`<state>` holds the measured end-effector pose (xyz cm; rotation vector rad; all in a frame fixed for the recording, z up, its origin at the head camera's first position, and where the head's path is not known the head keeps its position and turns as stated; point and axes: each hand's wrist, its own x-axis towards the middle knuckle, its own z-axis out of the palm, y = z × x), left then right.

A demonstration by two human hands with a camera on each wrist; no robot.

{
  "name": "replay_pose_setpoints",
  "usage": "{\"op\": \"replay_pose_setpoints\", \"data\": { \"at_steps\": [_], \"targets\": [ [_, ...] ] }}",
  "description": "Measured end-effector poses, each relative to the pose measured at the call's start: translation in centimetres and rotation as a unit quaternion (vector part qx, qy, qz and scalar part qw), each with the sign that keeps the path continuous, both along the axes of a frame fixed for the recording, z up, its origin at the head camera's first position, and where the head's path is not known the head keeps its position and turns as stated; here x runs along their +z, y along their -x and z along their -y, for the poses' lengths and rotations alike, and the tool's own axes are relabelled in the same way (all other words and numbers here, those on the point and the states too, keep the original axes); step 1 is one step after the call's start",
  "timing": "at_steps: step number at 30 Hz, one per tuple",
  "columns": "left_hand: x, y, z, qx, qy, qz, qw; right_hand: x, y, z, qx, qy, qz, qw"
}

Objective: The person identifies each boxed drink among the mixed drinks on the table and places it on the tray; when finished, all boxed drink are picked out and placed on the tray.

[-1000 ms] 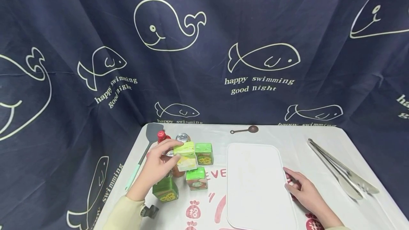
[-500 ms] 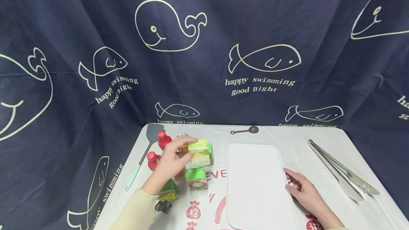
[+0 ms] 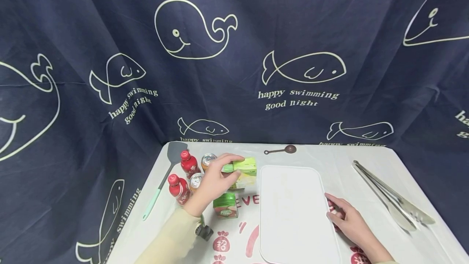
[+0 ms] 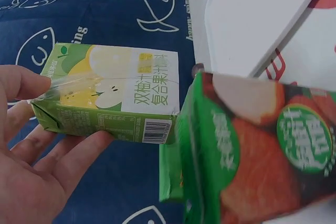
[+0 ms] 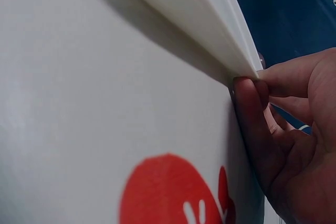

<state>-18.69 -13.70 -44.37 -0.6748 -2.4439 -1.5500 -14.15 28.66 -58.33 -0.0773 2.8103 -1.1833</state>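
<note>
My left hand (image 3: pixel 218 176) grips a yellow-green juice carton (image 4: pixel 110 87), thumb on one side and fingers beneath in the left wrist view. In the head view it is left of the white tray (image 3: pixel 296 215). A green juice carton with red fruit (image 3: pixel 225 207) stands in front of that hand and looms large in the left wrist view. Another green carton (image 4: pixel 170 171) shows partly behind it. My right hand (image 3: pixel 348 215) pinches the tray's right edge between thumb and fingers, seen close in the right wrist view.
Two red-capped bottles (image 3: pixel 178 188) and two cans (image 3: pixel 209 160) stand left of the cartons. A spatula (image 3: pixel 163 184) lies at the left edge. A brown spoon (image 3: pixel 289 149) lies at the back, metal tongs (image 3: pixel 392 194) at the right.
My left hand has carried the yellow-green carton rightward, past the cans and over the rear green carton, toward the tray. The forearm now hides the front-left green carton. My right hand stays put.
</note>
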Motion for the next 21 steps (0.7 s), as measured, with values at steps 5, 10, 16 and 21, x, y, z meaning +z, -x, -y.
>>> {"op": "replay_pose_setpoints", "data": {
  "at_steps": [5,10,16,21],
  "targets": [
    [-0.8,0.3,-1.0,-0.004,0.007,0.009,0.9999,-0.1,0.0,0.0,0.0,-0.004,-0.003,1.0],
    [-1.6,0.7,-1.9,-0.001,0.02,0.004,0.9998,-0.1,0.0,0.0,0.001,0.001,-0.005,1.0],
    [-1.8,0.9,-3.3,0.002,0.026,0.007,0.9996,-0.1,-0.1,0.0,0.001,0.004,-0.012,0.9999],
    [-1.9,1.2,-4.6,-0.01,0.006,0.024,0.9996,-0.2,-0.2,0.0,0.003,0.0,-0.018,0.9998]
  ]
}}
